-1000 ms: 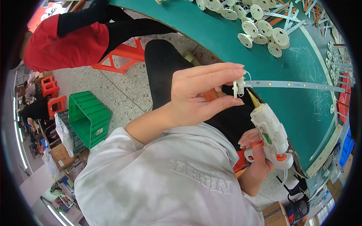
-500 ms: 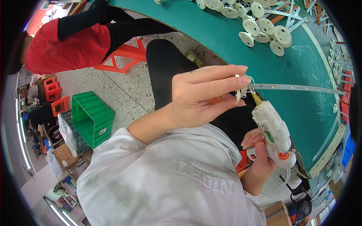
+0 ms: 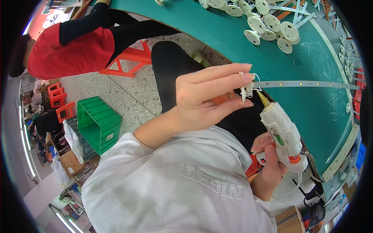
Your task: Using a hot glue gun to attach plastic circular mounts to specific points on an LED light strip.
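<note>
Between the fingertips of my left hand (image 3: 211,95) I pinch a small cream-coloured round base (image 3: 244,90), seen edge-on. A narrow LED strip (image 3: 307,84) stretches from it to the right over the green table, with a thin white wire looping at the joint. My right hand (image 3: 270,159) is wrapped round the handle of a white glue gun (image 3: 282,130). Its brass-coloured nozzle points up and left, its tip close beside the base and the wire. Whether the tip touches them I cannot tell.
Cream round bases (image 3: 272,24) with strips lie heaped on the green table (image 3: 217,33). More stand along its right side. To the left are a green crate (image 3: 99,124), a red stool (image 3: 130,58) and a seated person (image 3: 72,48) in red. A cardboard box (image 3: 289,221) lies at lower right.
My left hand has shifted slightly left and up with the base and strip. The glue gun stays near the joint, its nozzle now slightly left of where it was.
</note>
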`<state>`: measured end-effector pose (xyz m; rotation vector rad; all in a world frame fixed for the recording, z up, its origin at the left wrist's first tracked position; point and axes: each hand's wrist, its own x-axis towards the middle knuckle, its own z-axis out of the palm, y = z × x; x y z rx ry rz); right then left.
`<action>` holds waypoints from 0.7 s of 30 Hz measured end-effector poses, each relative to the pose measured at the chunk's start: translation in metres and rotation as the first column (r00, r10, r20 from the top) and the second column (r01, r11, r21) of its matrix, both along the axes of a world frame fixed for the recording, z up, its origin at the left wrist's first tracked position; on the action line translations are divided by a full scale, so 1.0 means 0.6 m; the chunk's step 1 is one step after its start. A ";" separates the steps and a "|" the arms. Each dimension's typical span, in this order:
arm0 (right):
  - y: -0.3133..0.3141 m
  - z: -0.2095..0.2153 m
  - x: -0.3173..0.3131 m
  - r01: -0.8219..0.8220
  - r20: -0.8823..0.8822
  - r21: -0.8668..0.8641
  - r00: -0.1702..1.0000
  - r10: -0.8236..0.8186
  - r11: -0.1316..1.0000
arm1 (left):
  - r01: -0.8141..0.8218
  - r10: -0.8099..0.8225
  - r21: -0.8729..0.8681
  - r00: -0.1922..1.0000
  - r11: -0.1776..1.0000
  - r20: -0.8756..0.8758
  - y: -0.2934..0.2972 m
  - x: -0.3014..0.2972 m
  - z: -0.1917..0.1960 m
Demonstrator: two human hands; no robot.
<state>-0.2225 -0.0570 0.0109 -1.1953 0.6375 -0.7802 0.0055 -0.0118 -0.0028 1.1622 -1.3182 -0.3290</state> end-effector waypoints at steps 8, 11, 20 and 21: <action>-0.001 0.004 -0.002 -0.011 -0.029 0.033 1.000 0.012 0.999 | -0.059 0.058 -0.038 0.997 0.998 -0.043 -0.005 -0.009 0.000; 0.001 0.001 -0.003 0.000 -0.032 0.048 0.999 0.002 0.999 | -0.058 0.056 -0.028 0.996 0.998 -0.070 -0.005 -0.012 0.000; 0.002 0.011 -0.005 0.040 -0.103 0.104 0.994 -0.029 0.994 | -0.050 0.050 -0.002 0.995 0.999 -0.090 -0.001 -0.015 -0.001; 0.003 0.014 -0.003 0.051 -0.127 0.113 0.991 -0.036 0.992 | -0.049 0.049 -0.002 0.995 0.999 -0.090 -0.001 -0.016 -0.002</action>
